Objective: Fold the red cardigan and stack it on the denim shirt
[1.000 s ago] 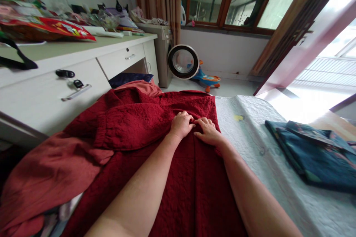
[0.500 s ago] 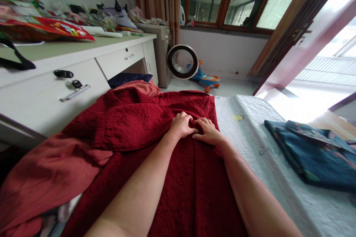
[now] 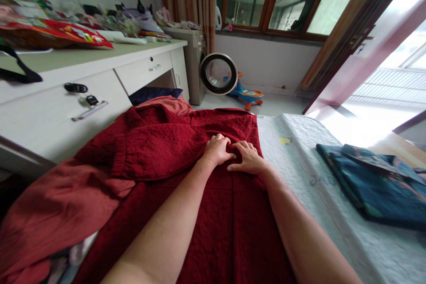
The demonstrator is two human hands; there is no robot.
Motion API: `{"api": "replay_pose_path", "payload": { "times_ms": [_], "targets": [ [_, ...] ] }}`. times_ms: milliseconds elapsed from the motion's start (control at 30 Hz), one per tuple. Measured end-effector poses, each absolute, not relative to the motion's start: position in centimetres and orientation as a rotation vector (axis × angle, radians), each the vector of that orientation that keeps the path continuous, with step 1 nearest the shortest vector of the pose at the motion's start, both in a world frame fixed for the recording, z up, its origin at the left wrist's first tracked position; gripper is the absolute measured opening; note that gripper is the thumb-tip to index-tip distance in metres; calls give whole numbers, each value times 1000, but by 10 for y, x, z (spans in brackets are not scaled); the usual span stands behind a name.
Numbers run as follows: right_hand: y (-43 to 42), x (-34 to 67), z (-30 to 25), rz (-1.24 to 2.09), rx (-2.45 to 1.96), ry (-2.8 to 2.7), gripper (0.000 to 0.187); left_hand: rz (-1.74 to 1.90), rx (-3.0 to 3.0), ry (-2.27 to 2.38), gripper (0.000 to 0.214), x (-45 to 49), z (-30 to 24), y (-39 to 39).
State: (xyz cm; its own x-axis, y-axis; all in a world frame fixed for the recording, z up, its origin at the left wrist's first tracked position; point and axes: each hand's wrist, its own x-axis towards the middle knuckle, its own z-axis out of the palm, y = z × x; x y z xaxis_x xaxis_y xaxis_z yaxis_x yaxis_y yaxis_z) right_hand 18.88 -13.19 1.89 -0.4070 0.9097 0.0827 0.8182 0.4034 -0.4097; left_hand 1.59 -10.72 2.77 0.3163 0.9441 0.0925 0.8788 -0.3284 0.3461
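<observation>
A dark red jacket (image 3: 213, 213) of crinkled cloth lies spread in front of me. Its sleeve (image 3: 159, 151), with a gathered cuff at the left, is folded across the body. My left hand (image 3: 218, 150) is closed on the cloth near the sleeve's upper end, fingers curled and thumb pointing right. Close beside it, my right hand (image 3: 248, 157) grips the same cloth with bent fingers, its thumb stretched toward the left one. A small fold of fabric shows between the hands; the fingertips are partly hidden in it.
Folded blue denim clothing (image 3: 382, 186) rests on the white quilted bed cover (image 3: 293, 159) at right. Salmon-coloured cloth (image 3: 66, 204) lies at left. Beyond stand a cluttered white desk (image 3: 146, 53), a washing machine with its round door (image 3: 218, 74) open, and a blue ride-on toy (image 3: 248, 94).
My right thumb has shifted slightly left and straightened. The left hand and the jacket look almost the same.
</observation>
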Motion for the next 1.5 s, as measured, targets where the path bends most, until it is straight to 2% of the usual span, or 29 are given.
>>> {"api": "replay_pose_path", "payload": {
  "times_ms": [167, 533, 633, 700, 833, 1033, 1233, 1500],
  "targets": [
    [-132, 189, 21, 477, -1509, -2354, 57, 409, 2350, 1658, 49, 15, 28, -107],
    [-134, 188, 20, 403, -1523, -2435, 94, 404, 2357, 1650, 50, 15, 26, -105],
    [-135, 187, 21, 417, -1520, -2423, 95, 414, 2365, 1646, 50, 14, 25, -105],
    [-134, 186, 22, 422, -1524, -2381, 83, 409, 2368, 1646, 49, 14, 25, -105],
    [-131, 183, 22, 411, -1527, -2229, 39, 402, 2376, 1645, 44, 14, 25, -104],
    [-129, 180, 17, 230, -1593, -2156, 29, 392, 2369, 1644, 51, 14, 26, -104],
    [-128, 180, 5, 112, -1690, -2218, 48, 393, 2368, 1653, 51, 16, 27, -105],
    [-126, 180, 5, 133, -1945, -2224, 55, 400, 2388, 1657, 47, 16, 27, -106]
  ]
}}
